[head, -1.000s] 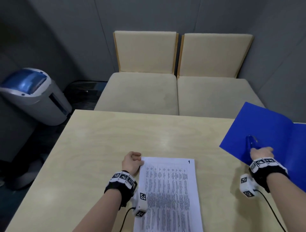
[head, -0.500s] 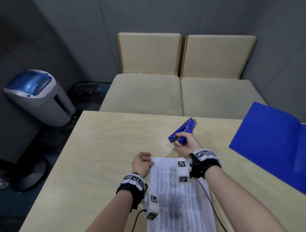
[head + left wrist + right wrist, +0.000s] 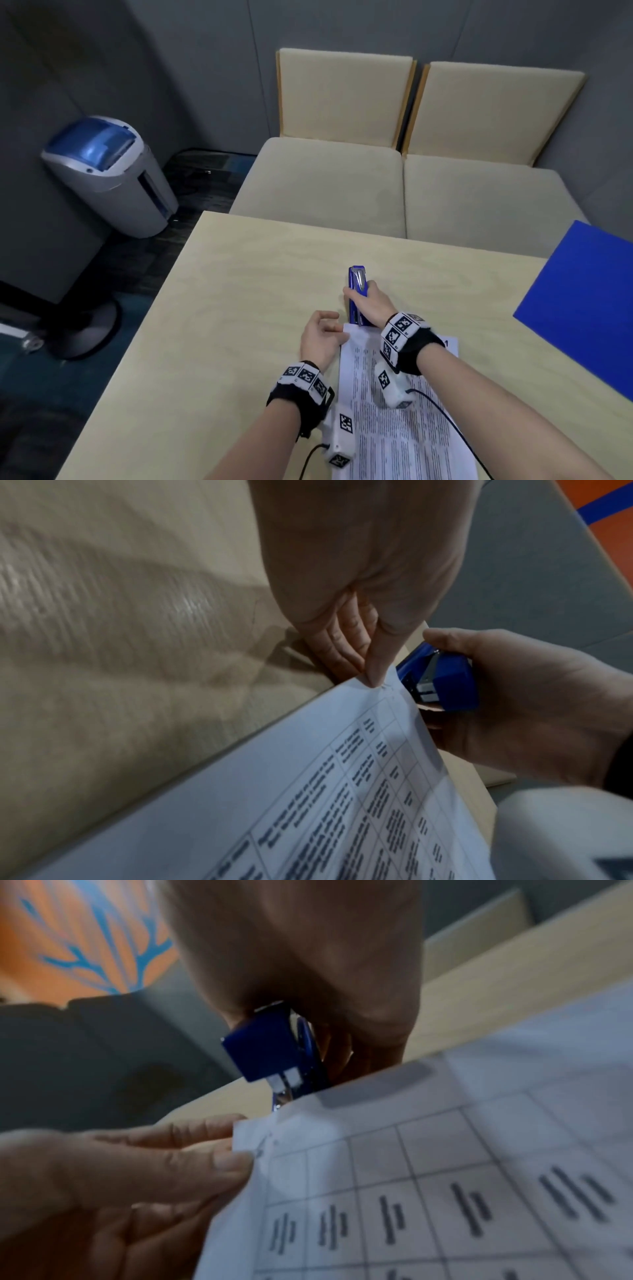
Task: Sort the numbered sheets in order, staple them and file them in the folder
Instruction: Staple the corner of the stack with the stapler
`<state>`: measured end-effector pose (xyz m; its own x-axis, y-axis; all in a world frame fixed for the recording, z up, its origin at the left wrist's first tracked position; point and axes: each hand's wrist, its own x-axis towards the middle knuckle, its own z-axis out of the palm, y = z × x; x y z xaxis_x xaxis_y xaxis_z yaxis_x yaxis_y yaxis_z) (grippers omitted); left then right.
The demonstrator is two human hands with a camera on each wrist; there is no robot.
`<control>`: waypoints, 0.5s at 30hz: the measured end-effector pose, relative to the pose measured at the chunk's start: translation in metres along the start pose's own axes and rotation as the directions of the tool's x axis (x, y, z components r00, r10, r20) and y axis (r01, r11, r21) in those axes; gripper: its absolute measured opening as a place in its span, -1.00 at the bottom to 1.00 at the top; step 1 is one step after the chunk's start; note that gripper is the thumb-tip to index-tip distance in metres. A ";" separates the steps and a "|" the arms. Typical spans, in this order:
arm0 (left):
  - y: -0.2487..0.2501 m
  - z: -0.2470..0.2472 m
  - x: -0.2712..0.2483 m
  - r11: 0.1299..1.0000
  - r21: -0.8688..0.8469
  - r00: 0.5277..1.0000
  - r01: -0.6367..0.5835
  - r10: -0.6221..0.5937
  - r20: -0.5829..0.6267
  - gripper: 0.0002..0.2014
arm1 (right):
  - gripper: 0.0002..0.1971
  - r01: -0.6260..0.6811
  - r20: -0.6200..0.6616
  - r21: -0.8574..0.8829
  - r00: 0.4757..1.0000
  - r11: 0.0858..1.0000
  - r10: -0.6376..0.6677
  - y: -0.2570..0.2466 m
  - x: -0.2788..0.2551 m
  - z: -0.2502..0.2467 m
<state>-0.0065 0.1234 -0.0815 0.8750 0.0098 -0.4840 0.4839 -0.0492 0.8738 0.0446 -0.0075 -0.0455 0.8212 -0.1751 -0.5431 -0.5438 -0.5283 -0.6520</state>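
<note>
A stack of printed sheets (image 3: 394,421) lies on the wooden table (image 3: 257,274), and the top page shows a "1" at its far right corner. My left hand (image 3: 337,329) pinches the stack's top-left corner, thumb (image 3: 229,1164) above and fingers beneath, lifting it slightly. My right hand (image 3: 368,303) grips a blue stapler (image 3: 358,294), whose mouth (image 3: 284,1093) meets that corner's edge. The left wrist view shows the stapler (image 3: 441,680) right beside the pinched corner of the sheets (image 3: 342,791). An open blue folder (image 3: 582,308) lies at the table's right.
Two beige cushioned seats (image 3: 325,192) stand against the table's far edge. A grey bin with a blue lid (image 3: 109,174) sits on the floor to the left. Bare tabletop stretches left of and beyond the hands.
My right hand carried the stapler from the folder leftward to the sheets' top-left corner and turned it mouth-first to the paper. My left hand stayed at that corner.
</note>
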 end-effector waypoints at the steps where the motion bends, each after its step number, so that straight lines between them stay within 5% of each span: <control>1: -0.001 0.000 0.001 1.000 0.005 1.000 0.007 -0.007 0.003 -0.63 | -0.53 0.016 -0.005 -0.040 1.000 0.999 -0.016 -0.001 0.000 0.001; 15: 0.009 0.003 -0.004 0.999 0.035 1.000 -0.001 0.000 0.024 -0.66 | -0.61 0.181 0.026 -0.296 0.983 0.938 -0.181 -0.007 -0.013 -0.007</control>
<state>-0.0053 0.1201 -0.0717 0.8743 -0.0144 -0.4852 0.4825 -0.0838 0.8719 0.0389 -0.0076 -0.0299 0.9014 -0.0544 -0.4295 -0.3101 -0.7733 -0.5529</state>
